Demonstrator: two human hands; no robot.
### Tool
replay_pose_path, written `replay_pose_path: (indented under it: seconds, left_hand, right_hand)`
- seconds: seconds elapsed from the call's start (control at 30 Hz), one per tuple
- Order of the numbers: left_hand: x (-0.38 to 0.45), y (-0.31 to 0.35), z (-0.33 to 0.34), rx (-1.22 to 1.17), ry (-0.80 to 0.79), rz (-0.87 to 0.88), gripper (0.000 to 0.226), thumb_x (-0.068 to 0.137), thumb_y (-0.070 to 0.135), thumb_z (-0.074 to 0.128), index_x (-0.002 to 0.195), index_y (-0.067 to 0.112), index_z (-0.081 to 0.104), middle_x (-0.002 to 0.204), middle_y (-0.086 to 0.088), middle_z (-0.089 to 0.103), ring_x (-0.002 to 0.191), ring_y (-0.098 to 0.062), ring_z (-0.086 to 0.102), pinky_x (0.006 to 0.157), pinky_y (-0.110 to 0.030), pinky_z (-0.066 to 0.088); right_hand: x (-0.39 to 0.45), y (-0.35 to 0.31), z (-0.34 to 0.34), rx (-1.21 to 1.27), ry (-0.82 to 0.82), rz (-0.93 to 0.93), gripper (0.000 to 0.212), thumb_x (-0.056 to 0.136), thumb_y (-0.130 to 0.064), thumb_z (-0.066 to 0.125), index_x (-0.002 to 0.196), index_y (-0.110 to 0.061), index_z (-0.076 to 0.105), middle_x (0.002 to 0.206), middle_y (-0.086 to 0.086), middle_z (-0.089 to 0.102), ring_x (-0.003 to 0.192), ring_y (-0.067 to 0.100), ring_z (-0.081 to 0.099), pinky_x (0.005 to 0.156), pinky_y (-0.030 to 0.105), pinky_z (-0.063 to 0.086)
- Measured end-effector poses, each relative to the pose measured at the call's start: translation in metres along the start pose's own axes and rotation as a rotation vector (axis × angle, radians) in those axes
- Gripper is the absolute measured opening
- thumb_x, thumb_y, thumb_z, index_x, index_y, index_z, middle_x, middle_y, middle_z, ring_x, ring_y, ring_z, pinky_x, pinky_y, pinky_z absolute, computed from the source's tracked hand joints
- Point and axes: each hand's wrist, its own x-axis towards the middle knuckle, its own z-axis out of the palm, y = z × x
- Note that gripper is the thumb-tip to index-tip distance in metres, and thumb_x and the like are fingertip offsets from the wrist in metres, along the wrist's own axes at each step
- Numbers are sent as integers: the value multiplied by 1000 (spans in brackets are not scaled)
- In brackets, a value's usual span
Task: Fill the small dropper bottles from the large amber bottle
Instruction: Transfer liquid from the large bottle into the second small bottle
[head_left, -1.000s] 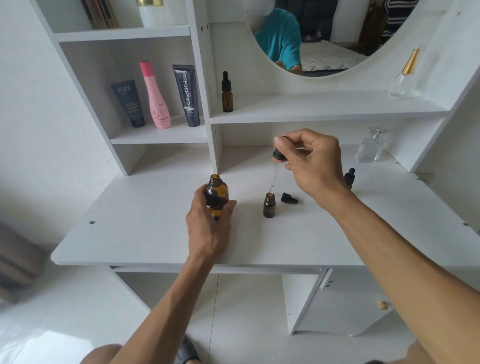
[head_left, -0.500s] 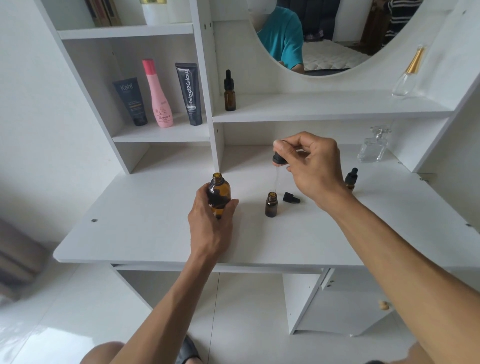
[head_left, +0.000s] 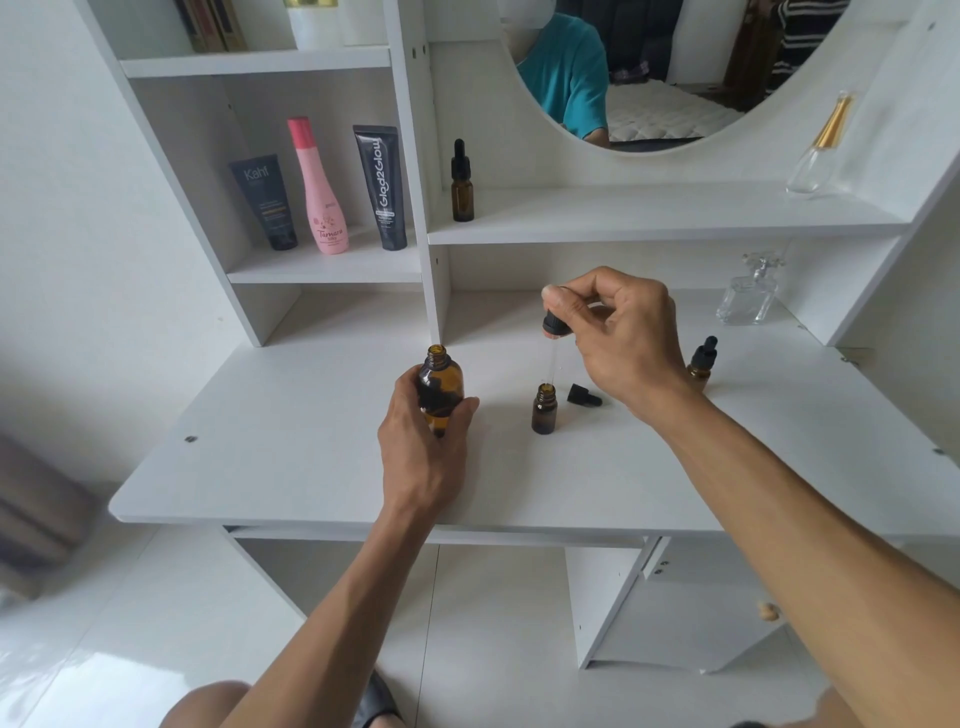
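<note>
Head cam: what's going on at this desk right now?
A person is refilling dropper bottles. The left hand steadies the uncapped large amber bottle on the white desk. The right hand pinches a dropper, its glass tip at the mouth of an open small bottle. A loose cap lies beside it.

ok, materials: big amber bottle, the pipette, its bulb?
Big bottle: looks like amber glass, glossy and see-through brown. Pipette: clear and thin, probably glass, could be plastic. Bulb, pinched by the right hand: matt black, likely rubber with a ribbed plastic collar.
</note>
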Motion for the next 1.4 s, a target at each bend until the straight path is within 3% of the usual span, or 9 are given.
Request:
replay_pose_path:
  seconds: [0.23,0.4,0.5,0.67,0.97,1.17,1.4]
  left_hand:
    - [0,0,0,-5,-1,1,44,87,27,73,125,22,52,97,21,59,90,20,52,71,-1,40]
    - [-1,2,-1,-3,6,9,47,86,28,74,127,23,51,98,17,61,91,17,54,80,-17,45]
    - [-1,3,-1,-11,2,10,47,87,28,74,127,22,51,101,14,62,91,15,54,80,-17,45]
    - [-1,3,-1,-18,8,16,45,86,27,74,125,24,51,97,22,60,93,6,59,83,-29,53]
    - [-1,4,-1,-22,6,8,46,86,27,74,127,24,51,94,23,58,90,17,55,83,-24,49]
    - [-1,4,-1,-41,8,3,48,86,28,74,127,23,51,100,13,62,93,-8,61,83,-26,51]
    - [-1,3,-1,-52,-5,0,45,86,28,74,125,26,51,99,15,63,90,-7,63,78,-21,48]
  right_hand:
    - [0,-3,0,-2,4,-18,23,91,-32,71,79,-12,72,72,-4,74,69,11,74,77,38,59]
    - [0,-4,-1,-5,9,-11,23,91,-33,71,77,-14,72,71,-5,74,69,11,73,77,38,59]
    - [0,-4,-1,-10,12,-18,23,91,-32,71,78,-14,72,71,-5,74,70,11,73,76,35,59]
    - [1,-6,-4,3,17,-13,23,91,-34,71,78,-15,72,74,-4,75,73,11,73,68,31,57]
    - [8,-26,0,105,21,-23,16,92,-32,71,91,-17,75,84,-4,76,85,15,73,77,45,61]
    - [11,-44,23,144,-24,-49,19,94,-30,68,98,-13,76,87,0,76,87,19,74,77,46,61]
    - [21,-77,46,198,-44,-115,18,97,-24,62,98,-11,75,90,1,77,83,16,75,75,45,62]
